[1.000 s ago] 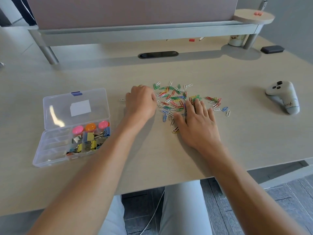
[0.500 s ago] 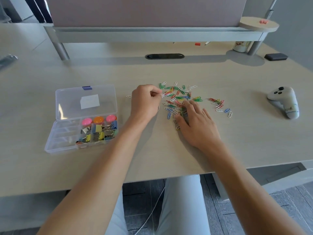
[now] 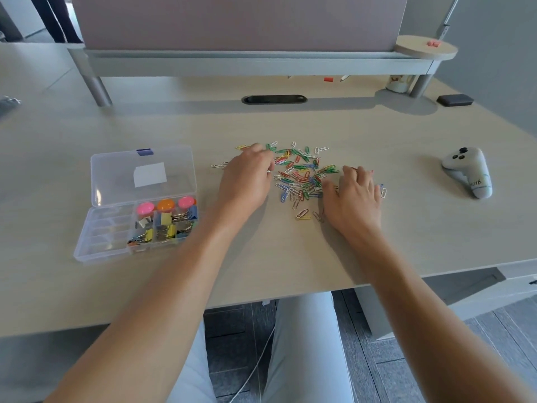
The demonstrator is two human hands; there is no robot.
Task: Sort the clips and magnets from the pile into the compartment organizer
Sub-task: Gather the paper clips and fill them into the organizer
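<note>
Your box (image 3: pixel 110 181) already held magnets (image 3: pixel 165 205) and binder clips (image 3: pixel 162 231); the paper clips (image 3: pixel 299 175) lay unsorted between your left hand (image 3: pixel 245 181) and right hand (image 3: pixel 353 199). I couldn't tell either grip.

The right hand (image 3: pixel 353 199) covers some paper clips (image 3: pixel 302 175).
</note>
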